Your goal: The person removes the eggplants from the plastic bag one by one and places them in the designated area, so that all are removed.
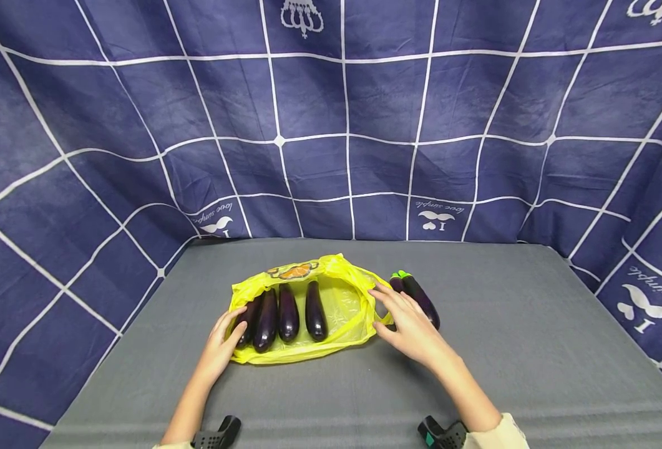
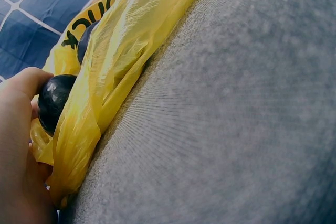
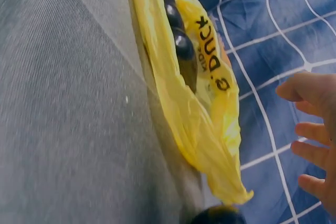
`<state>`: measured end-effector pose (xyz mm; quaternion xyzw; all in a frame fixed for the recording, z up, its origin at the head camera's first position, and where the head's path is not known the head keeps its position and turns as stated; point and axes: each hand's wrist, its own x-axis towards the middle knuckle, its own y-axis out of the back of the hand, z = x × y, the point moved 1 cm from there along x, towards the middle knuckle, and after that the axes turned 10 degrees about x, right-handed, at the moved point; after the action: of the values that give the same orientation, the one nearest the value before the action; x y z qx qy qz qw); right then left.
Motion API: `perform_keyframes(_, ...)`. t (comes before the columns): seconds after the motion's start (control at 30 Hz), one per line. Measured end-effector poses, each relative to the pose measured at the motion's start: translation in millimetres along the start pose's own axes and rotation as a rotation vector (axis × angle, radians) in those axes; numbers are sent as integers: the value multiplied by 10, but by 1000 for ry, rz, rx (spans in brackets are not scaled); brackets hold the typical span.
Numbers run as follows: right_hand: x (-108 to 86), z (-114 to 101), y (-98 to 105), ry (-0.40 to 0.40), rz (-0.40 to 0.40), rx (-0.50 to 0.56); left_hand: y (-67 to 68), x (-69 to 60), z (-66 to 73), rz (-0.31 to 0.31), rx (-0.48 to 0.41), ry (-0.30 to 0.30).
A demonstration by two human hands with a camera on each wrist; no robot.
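Your yellow plastic bag (image 1: 308, 354) lies on its side on the gray counter (image 1: 331, 402), with its mouth spread open toward you. Inside it are four dark purple eggplants (image 1: 288, 315), their glossy rounded ends pointing your way. The three on the left lie close together; the fourth eggplant (image 1: 316, 315) sits slightly apart, with yellow lining showing to its right.

Your left hand (image 1: 218, 344) is at the bag's left end, with the thumb and forefinger against the leftmost eggplant (image 1: 251, 313). In the left wrist view they lie about its rounded end, but I cannot tell whether that grip is closed on it.

Your right hand (image 1: 412, 327) is by the bag's right end, its grip open: the fingers are spread and slightly bent, the thumb well away from them, and the right wrist view shows nothing between them.

Just beyond your right hand, outside the bag, lie two more eggplants (image 1: 425, 300) side by side, bright green at their far ends. The bag carries an orange print (image 1: 297, 270) and black lettering (image 3: 211, 59) that includes "DUCK". Behind the counter hangs a blue curtain (image 1: 387, 168) with white grid lines.
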<state>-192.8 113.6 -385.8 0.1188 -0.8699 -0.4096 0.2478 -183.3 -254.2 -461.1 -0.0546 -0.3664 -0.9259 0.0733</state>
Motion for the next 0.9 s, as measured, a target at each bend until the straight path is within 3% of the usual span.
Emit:
perform_keyframes(0.5, 303, -189, -344, 46, -101, 66, 1, -7, -9, -2, -8, -13)
perform_keyframes(0.9, 407, -196, -652, 27, -185, 89, -3, 5, -9, 10, 4, -16)
